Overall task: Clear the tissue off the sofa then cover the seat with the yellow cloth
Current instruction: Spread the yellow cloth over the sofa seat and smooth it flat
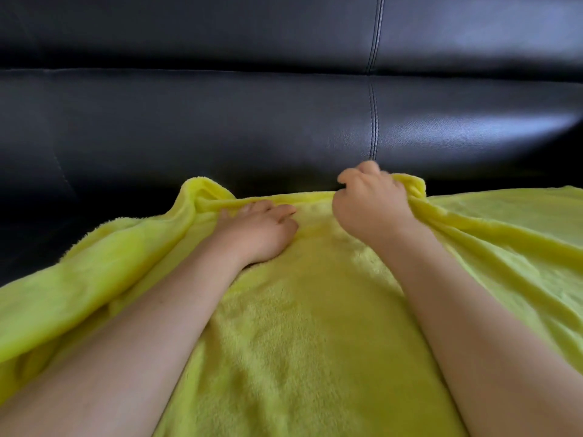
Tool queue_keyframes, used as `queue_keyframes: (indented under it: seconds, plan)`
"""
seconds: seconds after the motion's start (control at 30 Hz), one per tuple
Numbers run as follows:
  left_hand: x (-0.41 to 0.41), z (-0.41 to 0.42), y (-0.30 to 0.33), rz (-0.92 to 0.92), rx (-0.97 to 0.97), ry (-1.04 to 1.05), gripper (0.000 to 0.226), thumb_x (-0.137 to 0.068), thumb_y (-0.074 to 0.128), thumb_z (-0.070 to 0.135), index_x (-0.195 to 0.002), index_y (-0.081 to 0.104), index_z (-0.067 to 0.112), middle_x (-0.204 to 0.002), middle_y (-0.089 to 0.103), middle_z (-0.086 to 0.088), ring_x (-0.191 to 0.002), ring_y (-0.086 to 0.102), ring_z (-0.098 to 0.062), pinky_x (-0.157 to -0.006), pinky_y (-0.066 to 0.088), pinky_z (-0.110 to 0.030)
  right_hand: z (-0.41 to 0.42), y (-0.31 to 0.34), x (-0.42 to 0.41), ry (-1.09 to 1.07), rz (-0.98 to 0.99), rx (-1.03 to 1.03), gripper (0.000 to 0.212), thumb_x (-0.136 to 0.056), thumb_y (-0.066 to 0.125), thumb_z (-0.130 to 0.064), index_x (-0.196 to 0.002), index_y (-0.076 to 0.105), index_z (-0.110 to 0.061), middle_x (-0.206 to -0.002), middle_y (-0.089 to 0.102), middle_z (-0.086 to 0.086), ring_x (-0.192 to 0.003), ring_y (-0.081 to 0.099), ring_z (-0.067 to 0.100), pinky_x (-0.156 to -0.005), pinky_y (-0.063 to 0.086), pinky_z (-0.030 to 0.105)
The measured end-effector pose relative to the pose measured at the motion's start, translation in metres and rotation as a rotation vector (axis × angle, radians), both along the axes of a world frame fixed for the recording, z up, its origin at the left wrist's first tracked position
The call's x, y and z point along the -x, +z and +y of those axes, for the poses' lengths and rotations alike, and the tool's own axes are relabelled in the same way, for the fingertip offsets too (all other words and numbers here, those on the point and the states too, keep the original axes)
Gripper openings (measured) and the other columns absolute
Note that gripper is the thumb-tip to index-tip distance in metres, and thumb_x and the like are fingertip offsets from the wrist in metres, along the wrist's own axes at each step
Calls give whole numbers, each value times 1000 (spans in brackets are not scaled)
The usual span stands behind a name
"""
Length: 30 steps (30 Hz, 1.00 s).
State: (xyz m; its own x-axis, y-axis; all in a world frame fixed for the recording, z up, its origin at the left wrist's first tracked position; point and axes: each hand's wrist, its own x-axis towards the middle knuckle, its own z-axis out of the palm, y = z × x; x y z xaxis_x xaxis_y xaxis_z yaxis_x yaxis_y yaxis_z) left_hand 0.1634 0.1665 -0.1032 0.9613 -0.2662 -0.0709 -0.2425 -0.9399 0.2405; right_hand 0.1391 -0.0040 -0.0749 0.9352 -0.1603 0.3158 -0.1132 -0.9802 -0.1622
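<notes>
Black sofa [220, 121] behind, yellow cloth [299, 326] beneath both hands, left hand [258, 231] and right hand [369, 203] gripping its far edge

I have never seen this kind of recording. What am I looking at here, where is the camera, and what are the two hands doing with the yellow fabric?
There is no machine here. One camera sits on a person's head and looks down along their bare arms. In front is a black leather sofa. A fluffy yellow cloth lies spread over its seat. The left hand holds the cloth's far edge, fingers curled over a fold. The right hand grips a bunched fold of the same edge near the backrest. No tissue is visible.
</notes>
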Motion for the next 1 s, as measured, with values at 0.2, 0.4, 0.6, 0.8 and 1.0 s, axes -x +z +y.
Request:
queue_keyframes:
  seconds: [0.2, 0.4, 0.6, 0.8, 1.0]
  plan:
    - [12, 10, 9, 146, -117, 249, 82, -78, 16, 86, -152, 7, 50, -163, -10, 7, -149, -9, -35, -109, -1, -69, 0, -32, -6, 109, 378, -41, 57, -98, 17, -43, -152, 21, -27, -161, 16, 1, -147, 14, 24, -118, 7, 49]
    - [17, 11, 3, 105, -123, 314, 89, -76, 16, 88, -153, 6, 45, -164, -8, 4, -147, -6, -41, -109, 4, -69, 2, -37, -5, 88, 372, -27, 59, -97, 15, -45, -154, 16, -28, -162, 9, 1, -148, 7, 24, -118, 3, 49]
    - [27, 7, 4, -56, -111, 283, 74, -87, 21, 70, -149, 30, 32, -158, 21, -3, -142, 19, -37, -105, 21, -62, 2, -45, -1, 79, 315, -30, 60, -96, 12, -50, -152, 21, -30, -162, 13, 1, -148, 10, 23, -117, 5, 50]
    - [71, 47, 38, -304, -245, 232, 53, -92, 35, 49, -137, 43, 23, -140, 42, -5, -129, 37, -31, -106, 25, -56, 3, -40, 6, 88, 309, -30, 60, -96, 17, -53, -151, 24, -31, -160, 18, 0, -147, 15, 22, -117, 6, 48]
    - [117, 150, 50, 27, -201, 572, 67, -87, 39, 52, -144, 36, 18, -145, 38, -9, -133, 33, -36, -106, 29, -57, 30, -4, 24, -72, 318, 101, 51, -96, 28, -37, -141, 42, -17, -150, 34, 10, -138, 31, 33, -114, 15, 55]
